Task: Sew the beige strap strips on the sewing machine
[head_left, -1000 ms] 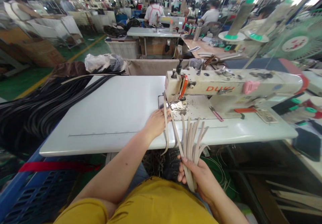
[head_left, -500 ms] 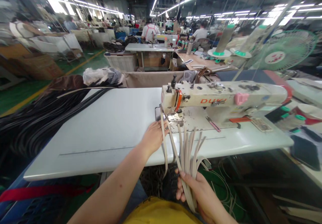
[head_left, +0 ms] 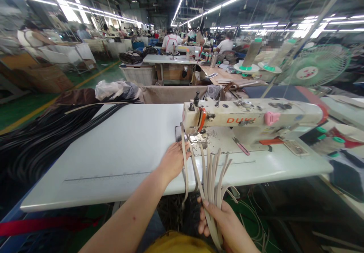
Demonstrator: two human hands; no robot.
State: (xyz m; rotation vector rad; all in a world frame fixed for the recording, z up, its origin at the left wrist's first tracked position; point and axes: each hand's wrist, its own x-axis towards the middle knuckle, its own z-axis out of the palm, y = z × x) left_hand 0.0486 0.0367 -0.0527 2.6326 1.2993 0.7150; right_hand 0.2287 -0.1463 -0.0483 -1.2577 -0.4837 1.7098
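Observation:
A bundle of narrow beige strips (head_left: 211,177) is gripped in my right hand (head_left: 220,219), below the table's front edge. Its several free ends fan upward onto the white tabletop. My left hand (head_left: 174,158) lies flat with fingers stretched out beside the needle area of the sewing machine (head_left: 247,118). Its fingertips touch a strip that runs from under the presser foot (head_left: 195,137) towards me. Across those fingers hangs another beige strip (head_left: 185,169), which drops over the table edge. Whether the left fingers pinch anything is hard to see.
A pink-handled pair of thread snips (head_left: 241,147) lies on the machine bed. Black strips (head_left: 57,139) are heaped at the left of the white table (head_left: 113,150). Thread cones (head_left: 251,54) and a green fan (head_left: 315,69) stand at right. Other people sit at machines further off.
The view has tilted slightly, so the table sits a little lower in the picture. Both hands keep almost the same places, the right still gripping the strips.

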